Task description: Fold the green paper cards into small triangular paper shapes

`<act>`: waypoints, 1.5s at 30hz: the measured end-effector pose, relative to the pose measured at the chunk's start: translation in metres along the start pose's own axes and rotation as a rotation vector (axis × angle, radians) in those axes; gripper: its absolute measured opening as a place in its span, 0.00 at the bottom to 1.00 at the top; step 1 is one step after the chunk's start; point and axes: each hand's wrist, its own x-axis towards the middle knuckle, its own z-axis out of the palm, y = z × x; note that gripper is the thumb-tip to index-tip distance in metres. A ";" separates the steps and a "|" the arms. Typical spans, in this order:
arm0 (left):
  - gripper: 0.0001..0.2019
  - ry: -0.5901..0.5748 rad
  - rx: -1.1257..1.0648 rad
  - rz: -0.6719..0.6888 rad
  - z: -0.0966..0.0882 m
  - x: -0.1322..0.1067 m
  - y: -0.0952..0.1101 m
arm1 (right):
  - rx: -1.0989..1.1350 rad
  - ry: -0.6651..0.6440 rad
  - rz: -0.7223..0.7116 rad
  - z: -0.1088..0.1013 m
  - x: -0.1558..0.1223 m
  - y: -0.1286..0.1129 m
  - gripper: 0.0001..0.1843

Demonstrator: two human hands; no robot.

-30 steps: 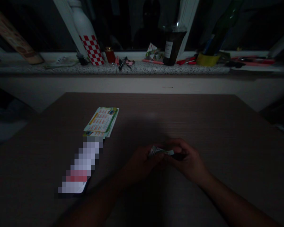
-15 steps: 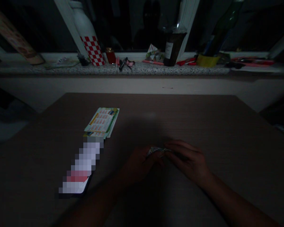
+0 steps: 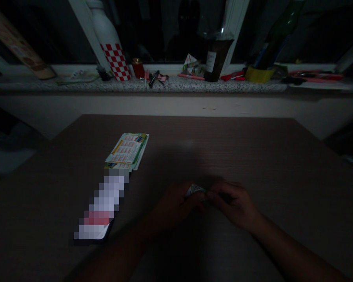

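In dim light, my left hand [image 3: 175, 203] and my right hand [image 3: 233, 201] meet over the brown table [image 3: 253, 149]. Both pinch a small folded piece of printed paper [image 3: 195, 190] between their fingertips, just above the table top. Only a pale corner of the paper shows; the rest is covered by my fingers. To the left lies a small stack of printed cards [image 3: 128, 150], and a phone with a lit, blurred screen [image 3: 101, 209] rests below it.
A granite windowsill [image 3: 135, 85] runs behind the table with a red-and-white checked bottle [image 3: 110, 43], a small red can [image 3: 138, 68], a dark glass bottle [image 3: 216, 55], a green bottle [image 3: 275, 35], a yellow tape roll [image 3: 257, 74] and pens.
My right hand's fingers, flatter half a second ago, have curled back into a pinch on the paper. Less of the paper shows than a second ago.
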 end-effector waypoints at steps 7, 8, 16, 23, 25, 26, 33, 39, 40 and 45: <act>0.16 -0.115 -0.240 -0.036 0.001 0.001 -0.007 | -0.008 -0.155 0.010 -0.001 0.000 0.003 0.20; 0.15 -0.126 -0.278 -0.048 0.001 0.002 -0.008 | 0.009 -0.166 0.029 -0.001 0.000 0.003 0.21; 0.15 -0.175 -0.465 -0.062 0.004 0.006 -0.019 | 0.333 -0.210 0.258 0.006 -0.003 0.003 0.28; 0.16 -0.175 -0.528 -0.100 0.002 0.008 -0.019 | 0.506 -0.225 0.351 0.010 0.000 0.006 0.29; 0.16 -0.181 -0.538 -0.116 0.001 0.008 -0.018 | 0.526 -0.224 0.363 0.010 0.001 0.007 0.29; 0.16 -0.186 -0.541 -0.121 0.000 0.008 -0.017 | 0.533 -0.226 0.364 0.010 0.001 0.006 0.29; 0.16 -0.207 -0.592 -0.173 0.001 0.007 -0.016 | 0.563 -0.231 0.372 0.011 -0.003 0.004 0.27; 0.17 -0.056 -0.534 -0.169 -0.002 0.007 -0.012 | 0.660 -0.152 0.338 0.009 -0.003 0.009 0.25; 0.18 0.023 -0.455 -0.159 -0.004 0.006 -0.012 | 0.683 -0.115 0.329 0.008 -0.003 0.009 0.25; 0.17 0.317 -0.104 -0.118 -0.011 0.003 -0.014 | 0.759 0.005 0.300 0.007 -0.002 0.007 0.25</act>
